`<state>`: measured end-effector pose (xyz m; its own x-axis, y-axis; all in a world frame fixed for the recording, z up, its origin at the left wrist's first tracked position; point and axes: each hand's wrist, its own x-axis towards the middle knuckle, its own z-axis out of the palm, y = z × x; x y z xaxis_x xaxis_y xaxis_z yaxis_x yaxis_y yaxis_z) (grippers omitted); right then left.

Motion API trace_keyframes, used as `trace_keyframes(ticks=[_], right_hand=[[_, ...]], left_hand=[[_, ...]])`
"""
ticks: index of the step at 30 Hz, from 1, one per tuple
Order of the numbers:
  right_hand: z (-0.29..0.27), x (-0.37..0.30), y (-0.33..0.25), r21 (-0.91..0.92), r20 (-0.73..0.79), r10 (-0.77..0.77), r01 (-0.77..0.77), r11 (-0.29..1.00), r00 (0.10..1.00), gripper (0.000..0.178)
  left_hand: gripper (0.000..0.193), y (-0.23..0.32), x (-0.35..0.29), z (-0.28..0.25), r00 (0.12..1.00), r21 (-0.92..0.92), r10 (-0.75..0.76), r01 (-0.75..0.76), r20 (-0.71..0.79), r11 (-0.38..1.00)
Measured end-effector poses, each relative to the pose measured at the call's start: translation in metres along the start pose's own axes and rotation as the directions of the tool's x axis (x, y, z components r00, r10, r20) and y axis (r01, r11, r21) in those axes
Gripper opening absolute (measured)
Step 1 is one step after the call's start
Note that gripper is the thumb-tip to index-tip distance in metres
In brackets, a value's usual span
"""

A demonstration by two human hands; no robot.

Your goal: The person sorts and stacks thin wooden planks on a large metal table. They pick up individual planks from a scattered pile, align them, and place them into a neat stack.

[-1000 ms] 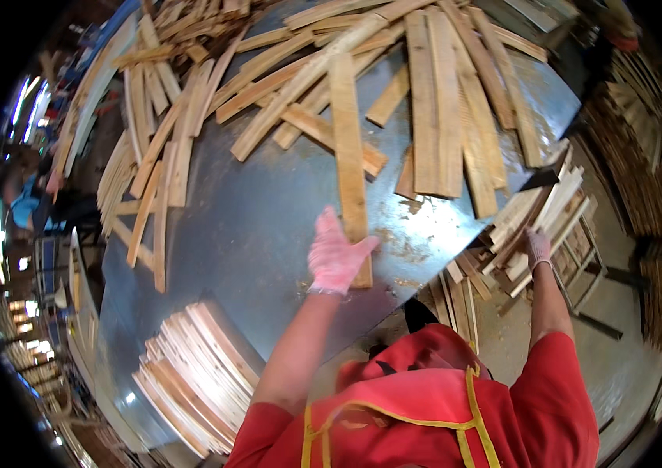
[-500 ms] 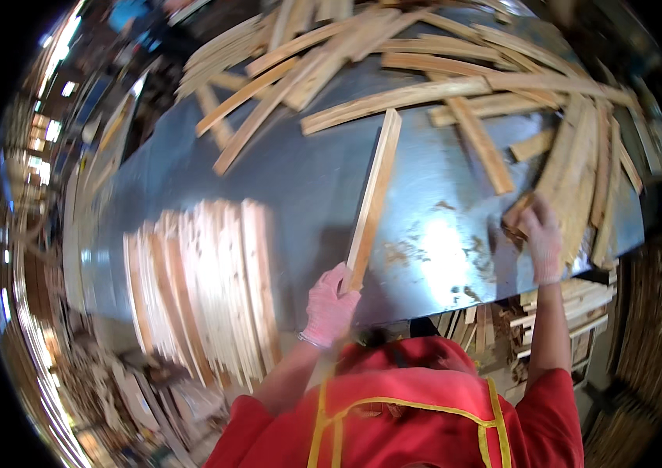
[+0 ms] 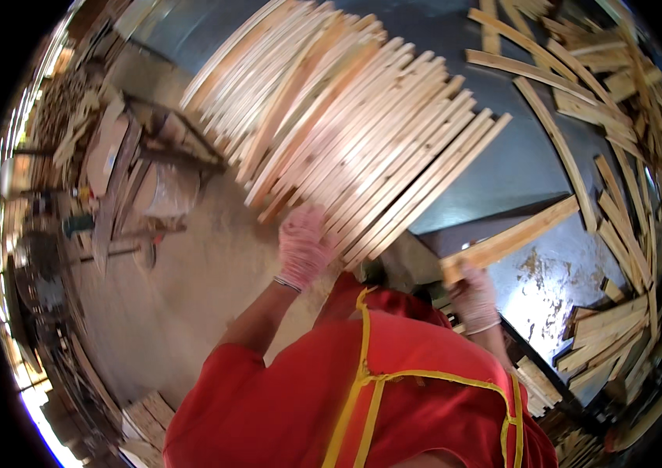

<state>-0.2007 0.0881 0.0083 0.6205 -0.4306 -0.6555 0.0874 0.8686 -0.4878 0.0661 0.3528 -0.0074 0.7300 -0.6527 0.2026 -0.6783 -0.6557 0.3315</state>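
My right hand [image 3: 473,298], in a pale pink glove, grips the near end of a wooden strip [image 3: 522,234], which slants up and to the right above the metal table's edge. My left hand [image 3: 306,248], gloved alike, is at the near ends of a wide row of pale wooden strips [image 3: 393,148]. Its fingertips meet the strip ends, but blur and the wood hide whether they close on one. The strips lie side by side on the metal table [image 3: 456,199], their near ends jutting past its edge. A few darker ones lie crooked on the left part of the row.
Loose wooden strips [image 3: 553,140] lie scattered across the table's right side, with short pieces [image 3: 604,335] heaped at its right edge. Brown debris [image 3: 534,285] marks the metal near my right hand. Left of me, a low stand [image 3: 167,152] holding wood stands on the dusty floor [image 3: 191,288].
The view has swung left. My left hand has let go of the strip it held and moved to the row; my right hand has left the pieces at the right and now holds a strip.
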Motion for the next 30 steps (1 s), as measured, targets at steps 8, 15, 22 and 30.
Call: trace_keyframes(ticks=[8,15,22,30], right_hand=[[0.090,0.031,0.043,-1.000,-0.018,0.163,-0.022,0.022,0.987,0.077],[0.037,0.116,-0.029,-0.743,0.039,-0.252,0.196,0.640,0.967,0.082],[0.025,0.147,-0.090,-0.731,-0.038,-0.228,0.129,0.670,0.973,0.085],[0.058,0.175,-0.133,-0.947,0.013,-0.122,0.052,0.317,0.992,0.076]], left_hand=[[0.039,-0.079,-0.044,-0.006,0.581,-0.485,-0.673,0.798,0.457,0.359],[0.048,-0.004,-0.041,0.043,0.624,-0.659,-0.290,0.751,0.726,-0.034],[0.052,0.074,0.094,-0.016,0.681,-0.293,-0.130,0.469,0.720,0.833],[0.087,0.133,0.193,0.106,0.829,0.089,-0.291,0.284,0.477,0.955]])
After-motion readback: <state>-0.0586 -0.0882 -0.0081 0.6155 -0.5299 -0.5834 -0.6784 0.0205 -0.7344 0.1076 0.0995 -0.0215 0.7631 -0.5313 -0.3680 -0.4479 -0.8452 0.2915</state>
